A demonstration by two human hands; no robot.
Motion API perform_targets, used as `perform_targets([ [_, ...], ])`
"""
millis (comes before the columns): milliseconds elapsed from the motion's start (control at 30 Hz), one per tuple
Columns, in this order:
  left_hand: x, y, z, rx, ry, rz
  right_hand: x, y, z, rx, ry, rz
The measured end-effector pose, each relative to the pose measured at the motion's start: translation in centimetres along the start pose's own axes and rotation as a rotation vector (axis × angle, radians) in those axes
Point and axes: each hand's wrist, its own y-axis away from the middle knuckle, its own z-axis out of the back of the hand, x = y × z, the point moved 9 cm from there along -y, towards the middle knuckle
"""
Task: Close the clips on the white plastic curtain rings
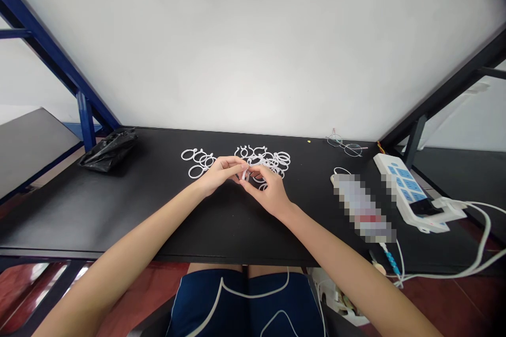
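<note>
My left hand [220, 172] and my right hand [268, 189] meet over the middle of the black table [150, 210]. Their fingertips are pinched together on a small white plastic ring [246, 172]. Just behind the hands lies a pile of several white rings [272, 159]. A smaller group of white rings [197, 160] lies to the left of it, beside my left hand. My right hand covers part of the larger pile.
A crumpled black plastic bag [108, 150] sits at the table's back left. A pair of glasses [346, 146] lies at the back right. A white power strip [411, 192] with cables and a blurred object [363, 208] lie at the right.
</note>
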Motion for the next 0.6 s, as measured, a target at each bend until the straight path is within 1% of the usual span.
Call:
perform_targets([
  [600,-0.06,0.05,-0.06,-0.001,-0.003,0.010,-0.16,0.05,0.02,0.001,0.011,-0.013],
])
